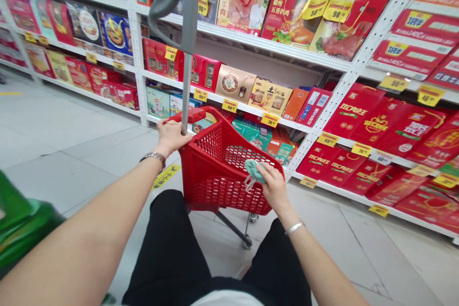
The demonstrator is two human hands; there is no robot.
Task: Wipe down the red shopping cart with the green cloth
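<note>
The left grip (pixel 174 135) is clasping the red cart (pixel 217 187), ideally steadying it; the right grip (pixel 273 182) is closely pinching a green cloth (pixel 254 171).

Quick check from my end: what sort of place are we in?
Most likely a supermarket. White shelves hold rows of packaged boxes, many with food pictures; yellow price tags hang along the shelf edges; and a red shopping cart stands in front of them.

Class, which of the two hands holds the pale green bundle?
The right hand, with the silver bangle at its wrist: it grasps the pale green bundle. The left hand instead rests on the red cart, beside the grey pole.
</note>
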